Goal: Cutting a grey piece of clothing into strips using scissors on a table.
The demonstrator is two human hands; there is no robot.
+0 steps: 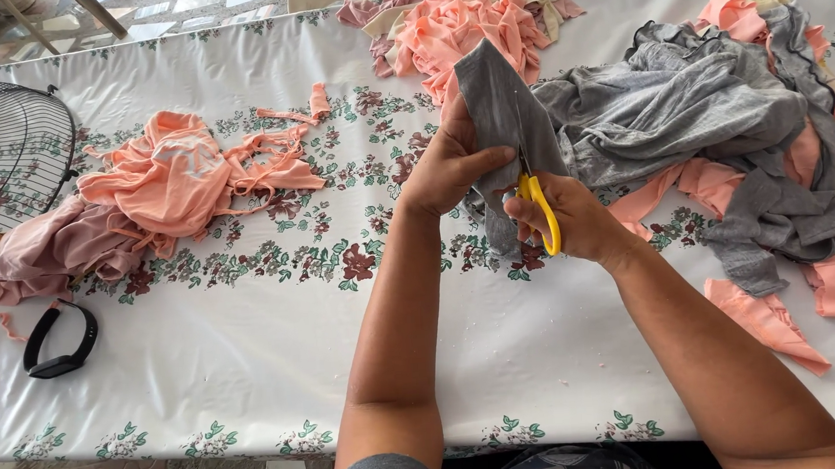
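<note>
A long tabletop (pixel 248 325) under a white cloth printed with bands of flowers fills the view. Along its right side spreads a heap of grey and peach fabric (pixel 703 117); a peach heap (pixel 466 20) sits at the far edge, and a peach and mauve pile (pixel 141 200) lies to the left. A black wire fan guard (pixel 1 156) stands at the far left, with a black wristband (pixel 60 340) near the front edge.

At the centre, the left hand (pixel 442 169) is clenched on a grey strip of cloth (pixel 501 101), pinching its left edge and holding it up above the tabletop. The strip's long axis runs away from the person, rising past the fingers. The right hand (pixel 573 219), just beside and slightly nearer the body, grips yellow-handled scissors (pixel 538 206), fingers closed through the loops. The blades point up and away, into the strip's lower end, along its length.
</note>
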